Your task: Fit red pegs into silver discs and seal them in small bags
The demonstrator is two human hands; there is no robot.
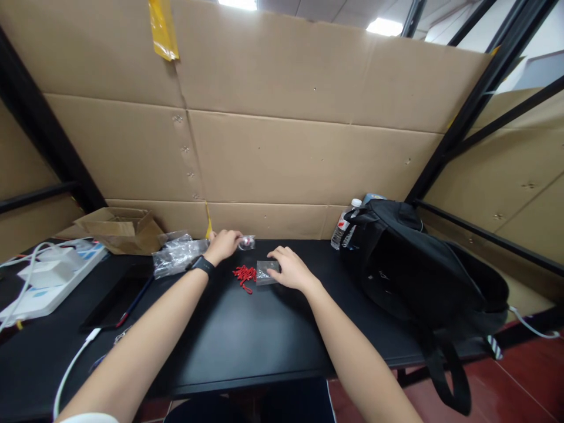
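Note:
My left hand (224,245), with a dark watch on the wrist, reaches to the back of the black table. Its curled fingers are at the edge of a small clear plastic bag (247,242) with a round reddish-and-white item inside, and seem to pinch it. Nearer me, my right hand (291,269) has thumb and fingers apart, touching the right side of another clear bag (265,274) that holds small shiny pieces. Just left of that bag lies a loose pile of red cords (245,277).
Crumpled clear bags (176,255) and an open cardboard box (123,229) stand at the left, with a white power strip (57,282) and a dark tablet-like slab (117,299). A black backpack (409,270) and a water bottle (345,226) are at the right. Cardboard (282,158) walls the back.

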